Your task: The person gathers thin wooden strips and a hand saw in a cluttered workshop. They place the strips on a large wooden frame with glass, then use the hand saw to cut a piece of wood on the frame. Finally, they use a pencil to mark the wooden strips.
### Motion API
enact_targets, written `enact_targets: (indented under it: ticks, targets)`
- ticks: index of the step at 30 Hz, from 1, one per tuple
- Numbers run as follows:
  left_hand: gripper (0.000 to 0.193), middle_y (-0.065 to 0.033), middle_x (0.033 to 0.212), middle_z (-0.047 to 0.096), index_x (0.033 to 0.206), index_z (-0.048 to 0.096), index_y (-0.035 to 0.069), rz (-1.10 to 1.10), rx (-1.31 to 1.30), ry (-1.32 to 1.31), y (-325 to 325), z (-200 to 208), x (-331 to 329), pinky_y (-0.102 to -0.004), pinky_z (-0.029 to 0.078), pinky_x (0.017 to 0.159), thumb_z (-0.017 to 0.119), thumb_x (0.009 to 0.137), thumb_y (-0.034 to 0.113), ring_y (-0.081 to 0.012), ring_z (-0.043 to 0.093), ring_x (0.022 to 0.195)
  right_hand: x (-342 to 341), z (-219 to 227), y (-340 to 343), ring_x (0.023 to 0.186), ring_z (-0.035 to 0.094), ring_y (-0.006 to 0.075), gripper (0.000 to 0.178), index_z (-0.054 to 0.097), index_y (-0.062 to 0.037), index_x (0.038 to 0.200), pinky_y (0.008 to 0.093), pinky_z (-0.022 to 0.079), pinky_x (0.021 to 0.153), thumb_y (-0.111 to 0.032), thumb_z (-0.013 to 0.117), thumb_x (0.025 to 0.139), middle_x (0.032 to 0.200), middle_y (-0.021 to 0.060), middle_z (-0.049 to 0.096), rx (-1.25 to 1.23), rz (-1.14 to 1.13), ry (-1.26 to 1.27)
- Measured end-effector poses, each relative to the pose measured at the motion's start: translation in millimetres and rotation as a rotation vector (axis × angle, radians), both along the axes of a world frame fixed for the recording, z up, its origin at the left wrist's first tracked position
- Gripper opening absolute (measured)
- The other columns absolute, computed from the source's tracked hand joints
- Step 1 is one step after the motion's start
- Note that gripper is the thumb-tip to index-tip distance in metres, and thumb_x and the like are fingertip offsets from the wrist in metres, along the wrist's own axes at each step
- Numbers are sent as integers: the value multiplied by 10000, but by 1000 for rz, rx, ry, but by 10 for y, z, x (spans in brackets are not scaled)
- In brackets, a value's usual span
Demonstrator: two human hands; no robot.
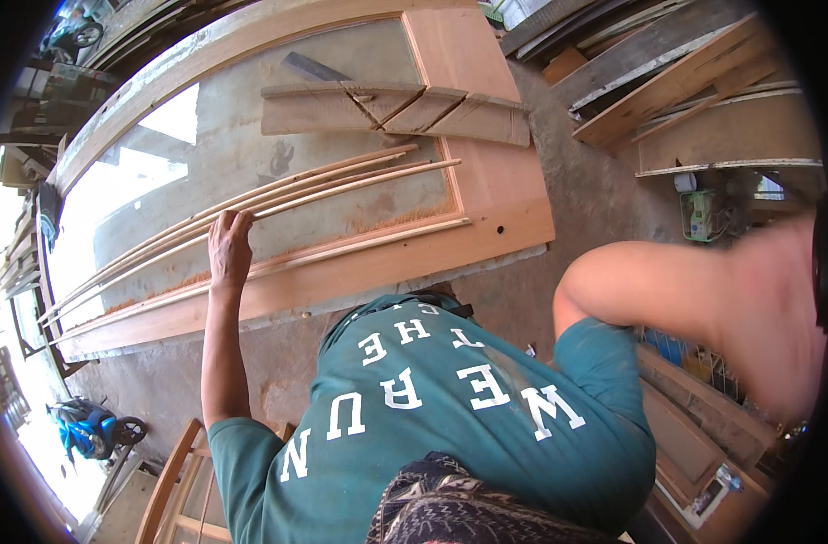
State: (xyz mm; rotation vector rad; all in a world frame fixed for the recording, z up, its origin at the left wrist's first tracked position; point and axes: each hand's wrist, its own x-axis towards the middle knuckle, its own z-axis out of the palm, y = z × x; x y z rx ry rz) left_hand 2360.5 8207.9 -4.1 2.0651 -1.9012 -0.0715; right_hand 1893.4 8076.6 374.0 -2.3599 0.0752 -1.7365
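Observation:
My left hand (231,243) is closed, its fingers pinching a thin wooden strip (355,186) from a loose bundle of several long strips. They slant across the recessed panel of a large wooden door (368,243) lying flat. Another slim strip (368,234) runs along the door's near inner edge. Toward the far right of the door, a wooden mitre box (396,111) with slanted saw cuts rests across panel and frame. Raised close on the right is my right hand (776,317), smeared by motion; its fingers cannot be made out.
A dark flat bar (314,67) lies partly behind the mitre box. Sawdust (387,216) lines the panel's near edge. Planks (677,91) are stacked at the far right. A wooden frame (183,480) stands near left, and a blue motorbike (92,428) is parked beyond it.

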Motion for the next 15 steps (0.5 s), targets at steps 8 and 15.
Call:
enact_targets:
  ticks: [8,15]
  targets:
    - [127,-85,1139,708,1137,707,114,36,-79,-69,-126,98,288,-462,515,949,650,1028,81,-325,674,1081,162,-2721,-1316,1553,417,406,984,401,-160,1678,524,373,1285,-334,911,855,1670,214,442,762,-759,1003]
    - [201,-87,1202,718,1206,707,101,129,-100,-191,-138,195,656,-457,504,1005,608,1034,72,-322,667,1144,550,-3429,-1410,1345,591,414,503,679,-47,1365,509,491,1130,-197,827,909,1351,180,673,562,-545,745]
